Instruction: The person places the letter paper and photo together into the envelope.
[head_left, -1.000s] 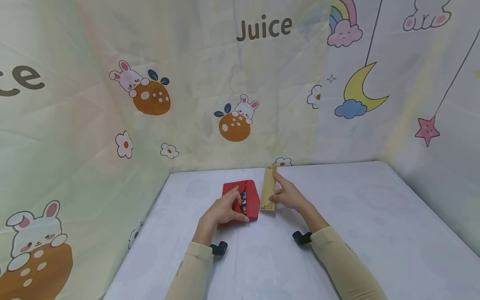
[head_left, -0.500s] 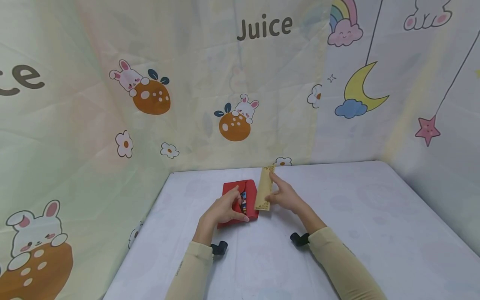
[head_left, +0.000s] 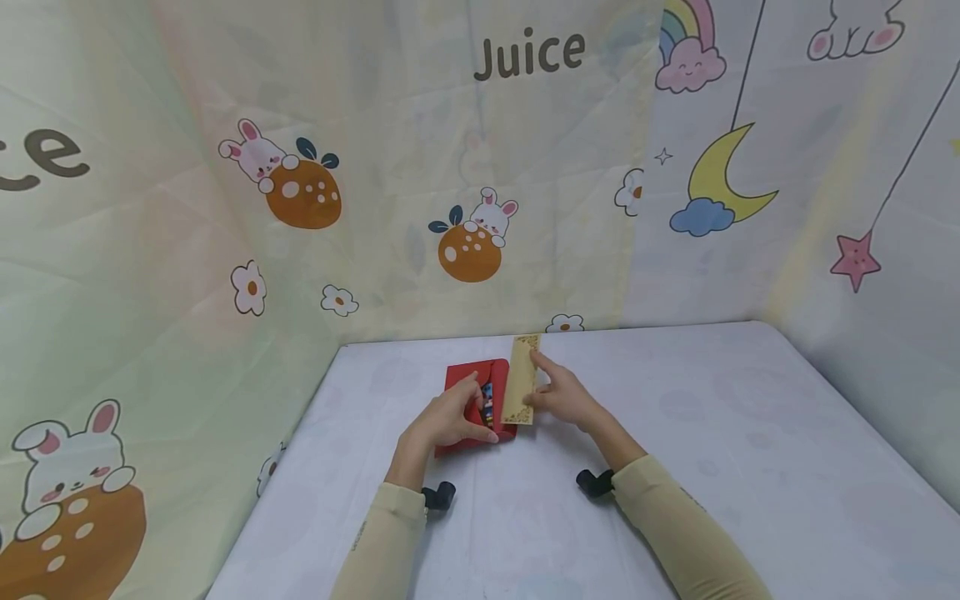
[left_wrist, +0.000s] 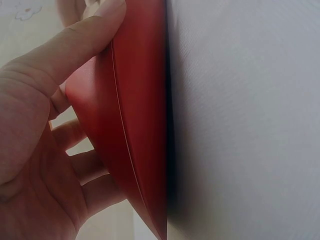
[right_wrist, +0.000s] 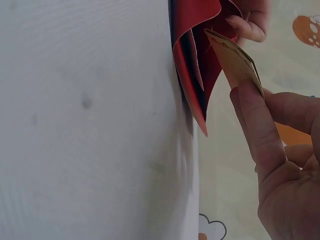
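Note:
A red paper envelope (head_left: pixel 498 387) stands on the table with its mouth spread towards the right. My left hand (head_left: pixel 444 417) grips it, thumb at the near edge and fingers over the far part; in the left wrist view the thumb (left_wrist: pixel 85 45) lies along the red paper. A colourful printed patch shows between the fingers. Between thumb and fingers my right hand (head_left: pixel 566 393) pinches a long cream card (head_left: pixel 521 383) with ornate brown patterned ends. In the right wrist view the card (right_wrist: pixel 232 60) looks folded, its tip at the envelope's mouth; whether they touch I cannot tell.
A white cloth-covered table (head_left: pixel 525 533) lies under both hands. Behind it hangs a pale curtain (head_left: pixel 390 167) printed with rabbits, flowers and a moon. Black camera mounts (head_left: pixel 439 497) stick out from both wrists.
My right hand has carried the cream card leftward, from beside the envelope to in front of its right edge, which it now overlaps. My left hand and the envelope have stayed put.

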